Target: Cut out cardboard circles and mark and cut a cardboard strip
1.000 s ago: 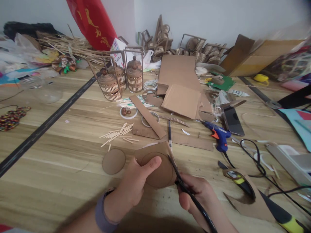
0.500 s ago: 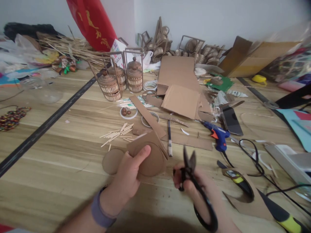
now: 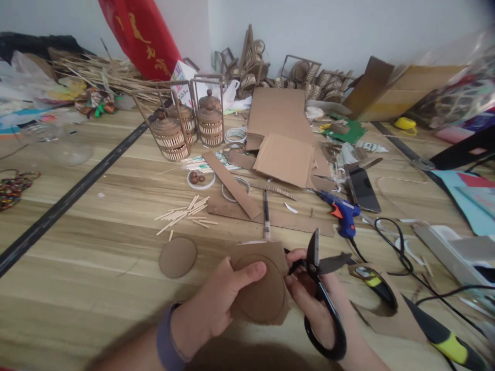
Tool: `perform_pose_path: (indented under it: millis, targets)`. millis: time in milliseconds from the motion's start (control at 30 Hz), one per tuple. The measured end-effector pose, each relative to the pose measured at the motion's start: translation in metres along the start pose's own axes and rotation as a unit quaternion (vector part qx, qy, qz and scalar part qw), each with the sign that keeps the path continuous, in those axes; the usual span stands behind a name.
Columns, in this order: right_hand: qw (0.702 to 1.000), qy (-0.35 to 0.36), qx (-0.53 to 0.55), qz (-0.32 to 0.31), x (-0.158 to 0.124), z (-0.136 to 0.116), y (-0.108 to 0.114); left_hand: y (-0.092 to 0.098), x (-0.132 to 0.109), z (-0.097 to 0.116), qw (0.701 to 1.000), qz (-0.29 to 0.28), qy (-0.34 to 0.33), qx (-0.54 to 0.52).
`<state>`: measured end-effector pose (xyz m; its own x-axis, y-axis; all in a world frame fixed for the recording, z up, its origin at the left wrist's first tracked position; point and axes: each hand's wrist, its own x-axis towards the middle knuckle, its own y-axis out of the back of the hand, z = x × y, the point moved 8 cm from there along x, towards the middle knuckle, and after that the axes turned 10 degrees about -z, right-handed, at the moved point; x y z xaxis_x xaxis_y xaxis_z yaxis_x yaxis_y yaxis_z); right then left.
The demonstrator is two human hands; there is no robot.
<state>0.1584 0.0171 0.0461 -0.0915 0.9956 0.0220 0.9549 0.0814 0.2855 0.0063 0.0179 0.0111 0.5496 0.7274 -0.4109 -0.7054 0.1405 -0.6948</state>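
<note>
Left hand gripping cardboard piece, right hand clasping scissors, blades now opened wider, brought beside it

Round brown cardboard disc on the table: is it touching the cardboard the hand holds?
Apart. The head view shows bare wooden table between the round brown cardboard disc and the circle-marked brown cardboard piece in the left hand.

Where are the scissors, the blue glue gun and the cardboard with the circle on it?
scissors [image 3: 314, 248], head view, on the upright blade.
blue glue gun [image 3: 347, 214], head view, on its blue body.
cardboard piece [image 3: 263, 296], head view, inside the drawn circle.
</note>
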Motion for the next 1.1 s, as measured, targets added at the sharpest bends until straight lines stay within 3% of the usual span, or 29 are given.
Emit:
perform_pose_path:
  millis: [133, 233, 400, 500, 567, 633, 800, 1100]
  targets:
    - [1.0, 0.018, -0.015, 0.016, 0.001, -0.002, -0.002, -0.005, 0.0, -0.004, 1.0, -0.005, 0.023, -0.015]
    - [1.0, 0.0, 0.005, 0.002, 0.004, 0.003, -0.005, -0.004, -0.001, -0.002, 1.0, -0.003, 0.003, 0.013]
    - [1.0, 0.006, 0.015, -0.009, 0.007, 0.011, 0.008, 0.016, -0.008, 0.023, 0.982, 0.087, -0.087, 0.146]
    - [0.992, -0.008, 0.031, -0.123, 0.008, 0.012, 0.003, 0.03, -0.015, 0.041, 0.954, 0.168, -0.14, 0.205]
    - [0.971, -0.041, 0.036, -0.232, 0.003, 0.011, -0.01, 0.033, -0.015, 0.047, 0.948, 0.18, -0.155, 0.212]
    - [0.955, -0.083, 0.033, -0.285, -0.002, 0.01, -0.018, 0.033, -0.013, 0.048, 0.95, 0.173, -0.161, 0.203]
    - [0.947, -0.153, 0.007, -0.282, -0.01, 0.013, -0.022, 0.036, -0.014, 0.045, 0.952, 0.184, -0.153, 0.191]
    - [0.942, -0.171, 0.02, -0.288, -0.012, 0.017, -0.025, 0.031, -0.01, 0.035, 0.964, 0.148, -0.116, 0.189]
